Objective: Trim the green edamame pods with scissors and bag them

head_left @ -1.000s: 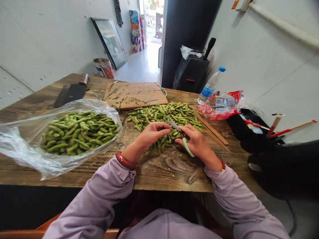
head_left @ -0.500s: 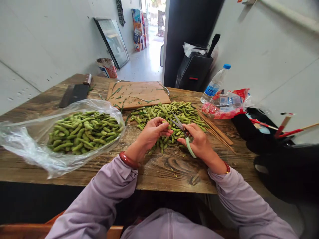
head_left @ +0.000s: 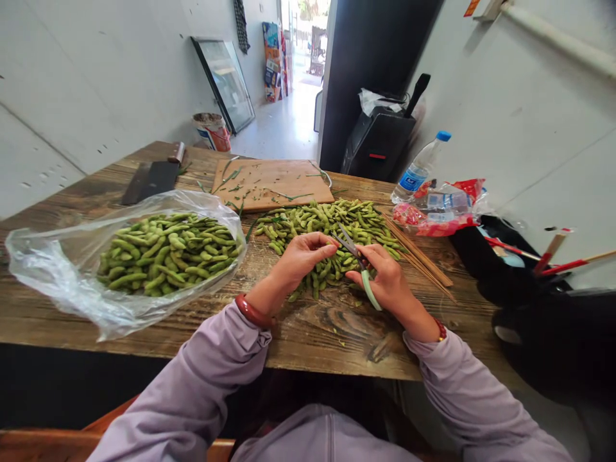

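My right hand (head_left: 384, 274) is closed round a pair of scissors (head_left: 369, 290) with pale green handles. The blades point up and left, slightly parted, close to the fingertips of my left hand (head_left: 308, 255). Between the left thumb and forefinger is a green soybean pod (head_left: 332, 243), mostly hidden by the fingers. Under and beyond both hands spreads a loose heap of soybean pods (head_left: 317, 215) on the wooden table. To the left, a clear plastic bag (head_left: 62, 269) lies open with many more pods (head_left: 168, 253) in it.
Behind the heap lies a wooden cutting board (head_left: 274, 179) with green scraps; left of it is a cleaver (head_left: 151, 181). Wooden skewers (head_left: 423, 256) lie right of the heap. Farther right are a water bottle (head_left: 418, 170), red-and-clear packaging (head_left: 445, 208) and a black box (head_left: 474, 253).
My left hand has turned slightly, and its fingers are drawn closer together at the pod. The scissors stay in my right hand near it. The whole view has shifted a little.
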The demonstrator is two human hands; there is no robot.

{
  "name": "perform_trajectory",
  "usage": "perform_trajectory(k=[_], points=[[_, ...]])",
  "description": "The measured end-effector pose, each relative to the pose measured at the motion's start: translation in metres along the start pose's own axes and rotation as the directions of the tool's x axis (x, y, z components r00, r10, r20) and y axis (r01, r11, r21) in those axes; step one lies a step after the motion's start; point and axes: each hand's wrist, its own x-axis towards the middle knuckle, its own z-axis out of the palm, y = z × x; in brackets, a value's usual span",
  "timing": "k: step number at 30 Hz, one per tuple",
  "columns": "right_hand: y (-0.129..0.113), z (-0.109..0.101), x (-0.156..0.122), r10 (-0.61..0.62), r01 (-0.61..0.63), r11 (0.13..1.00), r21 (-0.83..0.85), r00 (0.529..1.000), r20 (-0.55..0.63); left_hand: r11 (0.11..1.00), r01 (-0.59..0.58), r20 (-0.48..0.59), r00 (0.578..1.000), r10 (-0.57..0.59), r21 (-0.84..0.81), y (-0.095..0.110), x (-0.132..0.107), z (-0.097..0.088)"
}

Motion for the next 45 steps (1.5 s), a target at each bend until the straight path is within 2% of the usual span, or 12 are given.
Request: perform_trajectory(k=[2, 5, 9, 13, 19, 25, 34, 45], points=[[-0.001, 0.0, 0.0, 0.008, -0.008, 1.0, -0.003, 1.0, 0.004, 1.0, -0.005, -0.027, 1.0, 0.005, -0.003, 0.0, 0.001, -0.001], [-0.002, -0.001, 0.0, 0.019, -0.019, 1.0, -0.006, 1.0, 0.003, 0.994, 0.045, -0.038, 0.998, -0.049, -0.097, 0.001, 0.002, -0.002], [-0.002, 0.0, 0.0, 0.007, -0.007, 1.0, 0.0, 1.0, 0.007, 0.963, 0.136, 0.051, 0.991, -0.128, -0.234, 0.002, 0.002, -0.002], [-0.001, 0.001, 0.0, -0.02, 0.02, 1.0, 0.011, 1.0, 0.023, 0.942, 0.161, 0.108, 0.985, -0.135, -0.294, -0.002, 0.002, -0.001], [-0.002, 0.002, -0.001, -0.043, 0.043, 0.999, 0.006, 0.999, 0.025, 0.965, 0.146, 0.151, 0.982, -0.115, -0.218, -0.008, 0.001, -0.002], [-0.004, 0.001, 0.0, -0.042, 0.043, 0.999, -0.031, 0.999, 0.025, 0.996, 0.081, 0.234, 0.97, -0.072, -0.031, -0.004, -0.002, 0.003], [-0.003, -0.001, 0.001, -0.072, 0.072, 0.996, -0.05, 0.997, 0.015, 0.999, -0.045, 0.151, 0.988, 0.042, 0.019, -0.005, -0.001, 0.004], [-0.005, -0.001, 0.001, -0.109, 0.111, 0.991, -0.071, 0.993, 0.032, 0.996, -0.05, 0.173, 0.984, 0.035, 0.079, -0.006, -0.003, 0.008]])
